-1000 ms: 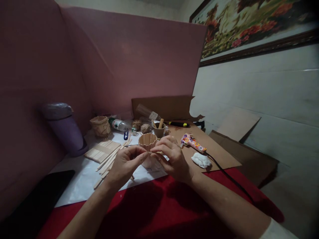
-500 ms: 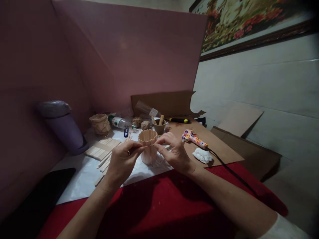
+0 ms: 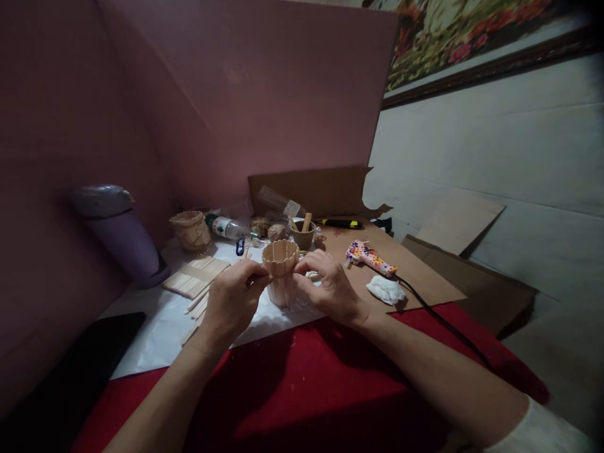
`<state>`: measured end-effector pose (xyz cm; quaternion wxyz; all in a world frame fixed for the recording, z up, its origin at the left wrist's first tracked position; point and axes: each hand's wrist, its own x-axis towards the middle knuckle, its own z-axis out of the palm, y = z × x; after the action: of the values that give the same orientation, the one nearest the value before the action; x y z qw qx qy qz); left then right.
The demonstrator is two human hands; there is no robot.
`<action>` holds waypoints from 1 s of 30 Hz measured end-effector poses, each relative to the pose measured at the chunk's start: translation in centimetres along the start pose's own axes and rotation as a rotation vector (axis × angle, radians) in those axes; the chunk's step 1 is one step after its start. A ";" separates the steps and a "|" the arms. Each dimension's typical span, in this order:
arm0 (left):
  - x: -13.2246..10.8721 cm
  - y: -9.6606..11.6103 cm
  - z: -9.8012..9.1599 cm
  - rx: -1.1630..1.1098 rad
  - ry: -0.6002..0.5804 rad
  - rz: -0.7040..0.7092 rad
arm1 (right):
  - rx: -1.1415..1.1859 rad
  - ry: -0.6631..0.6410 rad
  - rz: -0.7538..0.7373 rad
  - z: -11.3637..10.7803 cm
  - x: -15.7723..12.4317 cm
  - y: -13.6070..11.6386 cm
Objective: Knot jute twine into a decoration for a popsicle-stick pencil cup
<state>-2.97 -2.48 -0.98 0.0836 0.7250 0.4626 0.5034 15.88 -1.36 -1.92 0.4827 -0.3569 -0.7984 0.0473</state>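
A cup made of upright wooden craft sticks [image 3: 282, 259] with a scalloped rim stands on the white sheet [image 3: 141, 346]. My left hand [image 3: 234, 301] is at its left side, thumb and forefinger pinched together. On the other side my right hand [image 3: 333, 289] pinches too, its fingertips close to the cup wall. Between the two pinches a thin string runs across the front of the cup, below the rim. Its ends are hidden in my fingers. Part of the cup's lower right is in shadow.
Loose craft sticks [image 3: 195, 277] lie at left beside a purple tumbler [image 3: 120, 236]. Behind are a decorated pot [image 3: 191, 231], a plastic bottle [image 3: 226, 227], twine balls [image 3: 276, 233] and a small pot [image 3: 303, 236]. A glue gun [image 3: 370, 258] and white wad [image 3: 385, 290] lie right on cardboard [image 3: 425, 286].
The view has shifted slightly. Both hands stay at the cup's sides, still pinching; the string shows less clearly between them and appears closer against the cup.
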 end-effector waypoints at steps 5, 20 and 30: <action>-0.1 -0.4 0.2 0.090 -0.011 0.028 | -0.020 -0.016 0.000 0.1 -0.1 0.2; -0.1 -1.1 0.7 0.147 -0.021 0.122 | -0.047 0.016 -0.020 0.4 -0.1 0.7; 0.1 -0.8 0.8 0.123 -0.017 0.159 | -0.063 0.036 -0.018 0.7 -0.3 1.1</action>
<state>-2.79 -1.68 -1.76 0.0028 0.7676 0.4328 0.4728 15.96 -0.50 -2.98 0.4859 -0.3654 -0.7939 0.0116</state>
